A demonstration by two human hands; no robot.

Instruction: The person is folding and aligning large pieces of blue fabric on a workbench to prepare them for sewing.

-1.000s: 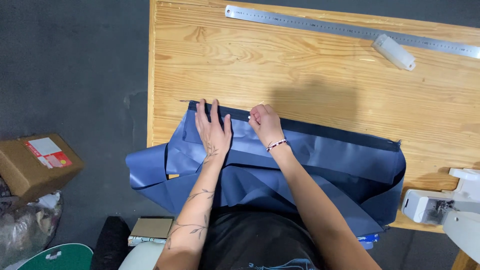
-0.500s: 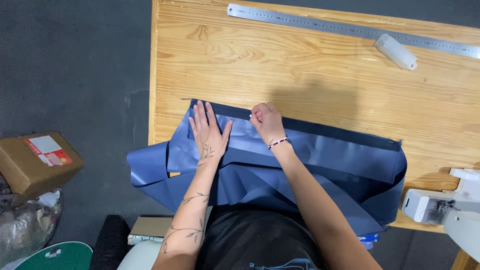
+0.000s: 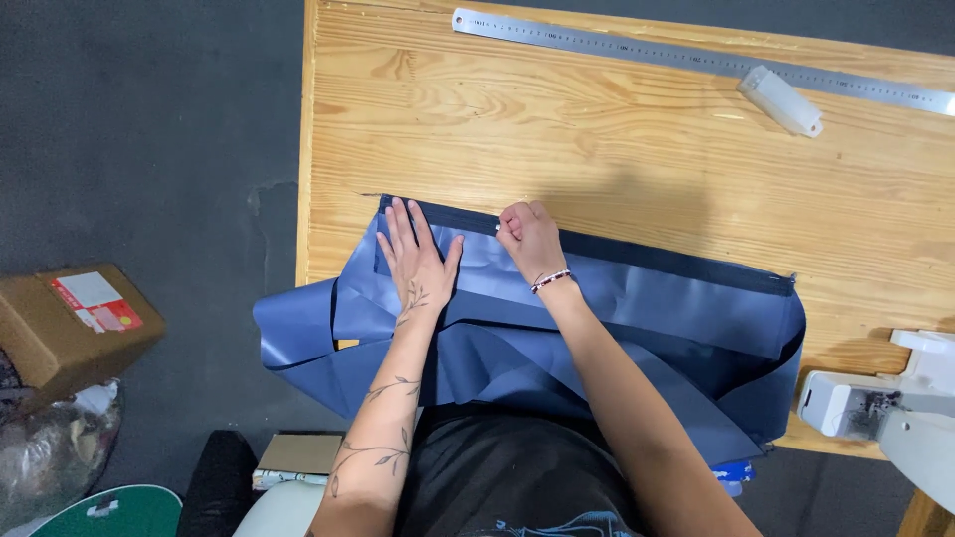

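Observation:
A large piece of blue fabric (image 3: 657,318) lies folded over the near part of a wooden table (image 3: 617,149), with a dark zipper strip (image 3: 647,254) along its far edge. My left hand (image 3: 418,259) rests flat and open on the fabric near its left end, fingers pointing away from me. My right hand (image 3: 527,239) sits just right of it, fingers curled at the zipper edge, seemingly pinching something small there. Part of the fabric hangs off the table's left and near edges.
A long steel ruler (image 3: 696,60) lies along the far edge, with a small white plastic container (image 3: 781,99) beside it. A white sewing machine (image 3: 895,408) stands at the right. On the floor to the left sit a cardboard box (image 3: 75,323) and a plastic bag (image 3: 50,447).
Both hands and the fabric's left end have shifted slightly; my left hand moved a little left and toward me, staying flat. My right hand stays curled at the zipper edge.

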